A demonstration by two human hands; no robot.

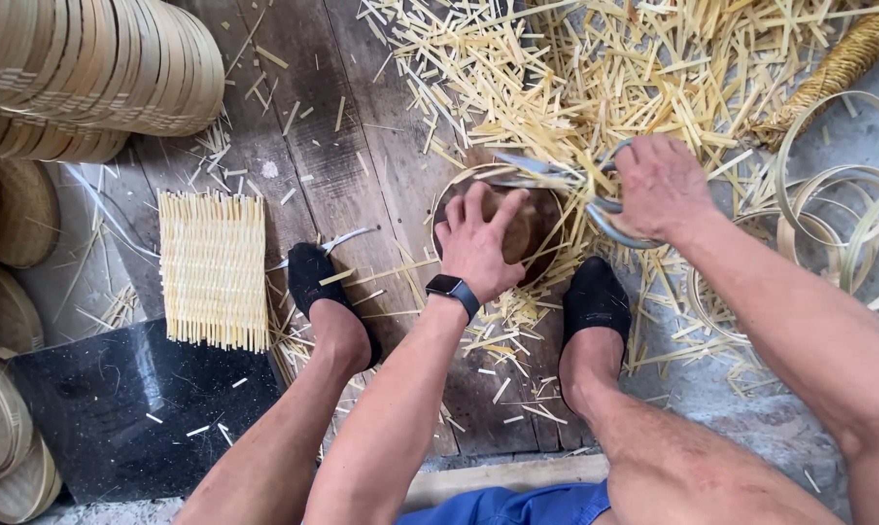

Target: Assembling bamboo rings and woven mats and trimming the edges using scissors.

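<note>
Pressing down with spread fingers, the left hand (478, 243) lies flat and open on a round brown lid (517, 228) set inside a bamboo hoop (451, 194), directly beneath its palm. A dark wristwatch (453, 290) sits on the wrist just behind that hand. The right hand (659, 185) is closed around the looped handles of large metal shears (575, 185), whose blades reach from that hand toward the left hand's fingertips, over the far edge of the hoop. Beyond both hands spreads a heap of cut bamboo strips (595, 68), with more scattered under and beside the right hand. Loose bamboo rings (847, 185) lie just outside the right hand. Both feet in black socks (595, 297) rest on the wooden boards (361, 126) nearer the body than the hands. Well off to the left hand's outer side lies a woven square mat (213, 267), with a stack of round woven trays (99, 68) beyond it.
</note>
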